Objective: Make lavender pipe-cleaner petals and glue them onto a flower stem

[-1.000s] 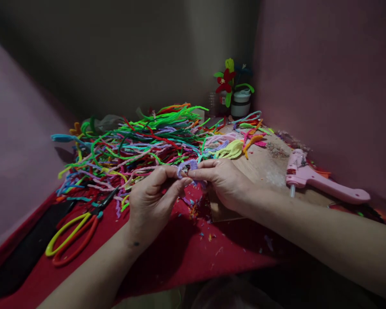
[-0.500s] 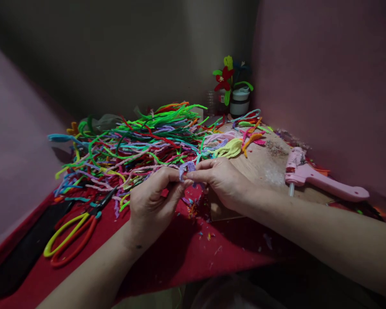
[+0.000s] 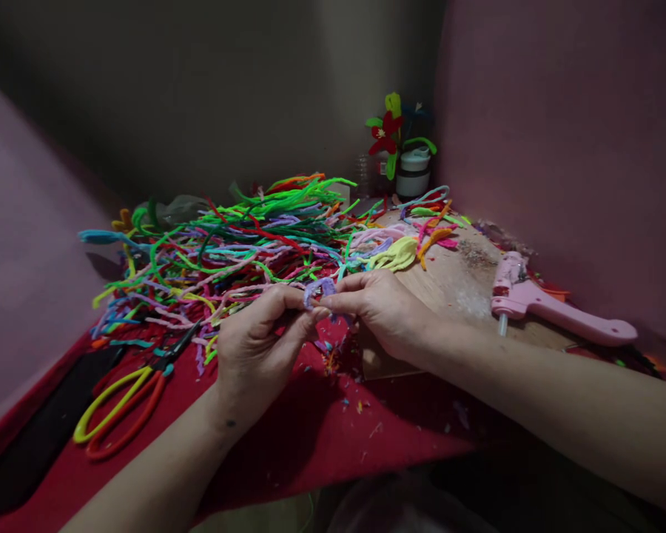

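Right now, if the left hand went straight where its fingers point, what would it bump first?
The left hand would probably meet the right hand first, across the purple fuzzy piece they both hold; depth is unclear.

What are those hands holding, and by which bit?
A small fuzzy purple piece, pinched near its edges by the left hand and the right hand.

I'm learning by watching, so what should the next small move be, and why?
Perhaps hold the left hand steady and let the right hand ease the purple piece slightly round. It is curled and pinched by both hands, while the scissors and glue gun lie untouched, so a finger adjustment seems to fit better than cutting or gluing.
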Available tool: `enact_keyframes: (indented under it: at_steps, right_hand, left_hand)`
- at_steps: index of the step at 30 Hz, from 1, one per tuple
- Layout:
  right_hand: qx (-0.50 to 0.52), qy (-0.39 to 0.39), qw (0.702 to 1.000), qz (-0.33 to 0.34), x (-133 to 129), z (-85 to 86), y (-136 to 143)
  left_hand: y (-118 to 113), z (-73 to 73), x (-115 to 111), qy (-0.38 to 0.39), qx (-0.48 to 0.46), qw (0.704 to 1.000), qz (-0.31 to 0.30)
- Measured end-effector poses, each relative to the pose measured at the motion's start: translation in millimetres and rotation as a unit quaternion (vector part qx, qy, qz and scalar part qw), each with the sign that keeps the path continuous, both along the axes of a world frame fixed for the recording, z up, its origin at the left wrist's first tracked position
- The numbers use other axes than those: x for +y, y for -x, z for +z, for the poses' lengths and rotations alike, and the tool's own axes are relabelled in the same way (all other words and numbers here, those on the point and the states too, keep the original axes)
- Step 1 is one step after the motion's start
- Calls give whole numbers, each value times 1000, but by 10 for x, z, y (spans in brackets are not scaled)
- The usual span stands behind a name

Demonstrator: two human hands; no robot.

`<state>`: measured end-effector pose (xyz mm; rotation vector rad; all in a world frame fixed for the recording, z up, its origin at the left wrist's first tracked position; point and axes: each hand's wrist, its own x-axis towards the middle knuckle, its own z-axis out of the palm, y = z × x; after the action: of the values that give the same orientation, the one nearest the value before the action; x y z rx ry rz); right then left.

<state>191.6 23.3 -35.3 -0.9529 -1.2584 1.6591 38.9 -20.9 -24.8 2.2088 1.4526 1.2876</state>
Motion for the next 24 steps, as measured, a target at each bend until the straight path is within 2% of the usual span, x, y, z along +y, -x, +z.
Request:
enact_keyframes:
  at_steps: [6,12,16,19,22,24]
  right_hand:
    - [17,14,1000,2,-16,5,3]
    - [62,57,996,19,-17,11,5]
    - [70,48,996,19,16,-19,7]
    - [66,37,997,16,31,-35,4]
    - [58,47,997,19,21,-30,2]
    - [61,58,996,17,9,-21,3]
  left_hand:
    - [-43,-1,-3,-33,60,998,-2]
    - [-70,5,43,-16,81,996,-33]
    - [-68,100,47,110,10,993,-40]
    - [-46,149,61,212,-71,973,-54]
    - [-36,119,93,270,-163,945,-84]
    - [-45,72,112,295,-221,926,-83]
